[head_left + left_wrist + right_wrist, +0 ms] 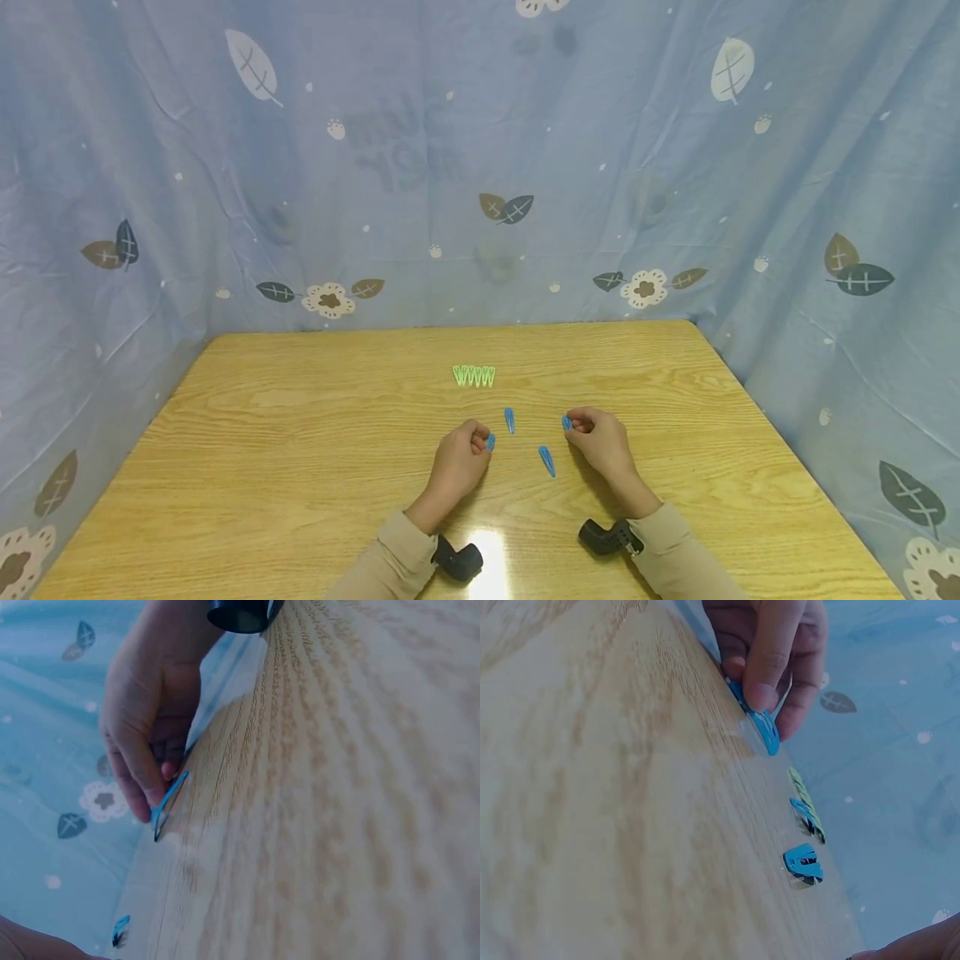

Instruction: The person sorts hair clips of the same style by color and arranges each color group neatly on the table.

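Note:
My left hand [459, 460] pinches a blue snap hair clip [491, 442] between thumb and fingers, low over the wooden table. The right wrist view shows this clip [766, 732] side-on at the left fingertips. My right hand [602, 442] holds another blue hair clip [567, 423] by its fingertips. Two more blue clips lie between the hands: one farther back [509, 420], one nearer and slanted [547, 460]. In the left wrist view my right hand [154, 712] is seen from the side, a little above the tabletop.
Several light green hair clips [474, 376] lie side by side in a row behind the blue ones. The wooden table [300, 450] is enclosed by a blue patterned curtain [420, 167]. Black wrist cameras sit at the left wrist [459, 560] and right wrist [609, 537].

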`<action>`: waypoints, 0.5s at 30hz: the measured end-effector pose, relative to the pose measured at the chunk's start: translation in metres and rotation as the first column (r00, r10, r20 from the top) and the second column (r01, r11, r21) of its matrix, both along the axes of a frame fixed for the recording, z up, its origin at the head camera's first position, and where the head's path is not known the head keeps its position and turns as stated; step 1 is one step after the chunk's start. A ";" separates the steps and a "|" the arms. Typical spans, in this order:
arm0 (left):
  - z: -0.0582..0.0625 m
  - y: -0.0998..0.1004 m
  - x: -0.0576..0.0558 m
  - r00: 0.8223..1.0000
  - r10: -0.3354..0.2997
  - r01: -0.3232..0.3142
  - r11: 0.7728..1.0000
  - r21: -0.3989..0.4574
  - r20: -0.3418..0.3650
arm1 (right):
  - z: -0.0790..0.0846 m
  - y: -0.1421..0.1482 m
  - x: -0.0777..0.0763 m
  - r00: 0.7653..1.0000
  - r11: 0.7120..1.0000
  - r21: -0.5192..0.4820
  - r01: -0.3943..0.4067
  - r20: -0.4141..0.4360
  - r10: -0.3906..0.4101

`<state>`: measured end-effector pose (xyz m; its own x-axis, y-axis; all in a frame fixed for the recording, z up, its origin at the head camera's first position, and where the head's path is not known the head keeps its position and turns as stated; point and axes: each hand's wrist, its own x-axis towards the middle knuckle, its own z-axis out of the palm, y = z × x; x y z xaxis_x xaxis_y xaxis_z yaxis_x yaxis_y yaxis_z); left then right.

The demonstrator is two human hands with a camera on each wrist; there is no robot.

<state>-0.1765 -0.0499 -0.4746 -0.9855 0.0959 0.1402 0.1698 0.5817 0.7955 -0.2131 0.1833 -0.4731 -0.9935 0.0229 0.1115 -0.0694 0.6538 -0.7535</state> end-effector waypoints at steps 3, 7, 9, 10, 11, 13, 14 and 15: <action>0.000 0.000 -0.001 1.000 0.000 0.000 1.000 0.012 0.004 | 0.000 0.000 -0.001 1.000 1.000 -0.004 -0.003 0.001 0.003; -0.001 0.000 -0.002 1.000 0.011 -0.012 0.999 0.038 0.013 | -0.001 0.001 -0.001 1.000 1.000 -0.006 -0.004 0.010 0.004; -0.001 0.001 -0.003 1.000 0.020 -0.022 0.998 0.061 0.023 | -0.001 0.001 -0.001 1.000 1.000 -0.004 -0.003 0.013 0.003; -0.001 0.001 -0.003 0.999 0.026 -0.028 0.997 0.074 0.027 | -0.001 0.001 -0.001 1.000 1.000 -0.002 -0.002 0.014 0.002; -0.001 0.001 -0.003 0.999 0.031 -0.034 0.995 0.088 0.031 | -0.001 0.001 -0.001 1.000 1.000 0.001 -0.002 0.015 0.002; -0.001 0.000 -0.003 0.999 0.033 -0.037 0.993 0.116 0.038 | -0.001 0.001 -0.001 1.000 1.000 0.002 -0.001 0.016 0.001; -0.001 0.000 -0.003 0.999 0.031 -0.036 0.991 0.128 0.042 | -0.001 0.001 -0.001 1.000 1.000 0.001 -0.001 0.017 0.001; -0.001 -0.001 -0.003 0.998 0.032 -0.038 0.990 0.138 0.045 | -0.002 0.001 -0.001 1.000 1.000 0.000 0.000 0.018 0.000</action>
<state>-0.1800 -0.0506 -0.4758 -0.9932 0.0439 0.1077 0.1157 0.4703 0.8749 -0.2143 0.1839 -0.4748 -0.9953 0.0225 0.0938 -0.0563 0.6541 -0.7543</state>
